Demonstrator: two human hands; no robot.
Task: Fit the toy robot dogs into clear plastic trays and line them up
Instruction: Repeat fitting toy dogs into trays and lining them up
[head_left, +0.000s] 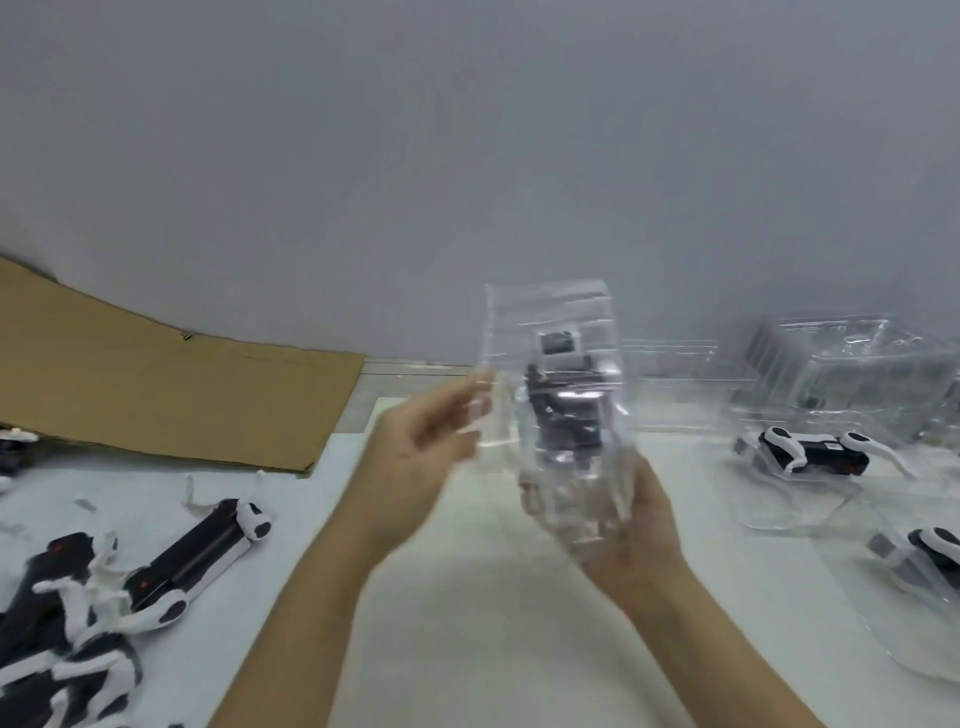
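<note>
Leftmost, loose dogs (171, 566) lie heaped on the table (467, 649), with a cardboard sheet (156, 384) behind them. At centre, my left hand (421, 447) reaches the left edge of the tray (550, 322). Its fingers are lightly bent and blurred, so I cannot tell whether they pinch the rim or merely touch it. The tray stands on end above the table, long axis upright, with a dog (563, 410) seated inside. My right hand (628, 525) grips its lower end from beneath, fingers curled round the plastic. Further right, two filled trays (779, 512) lie flat on the table, and a stack of empty trays (857, 358) sits behind them. These filled trays lie to the right of the held tray, nearer my right hand. By my judgement the held tray must be tipped flat and set down beside them. Surface: white table; background: plain grey wall (467, 156).
</note>
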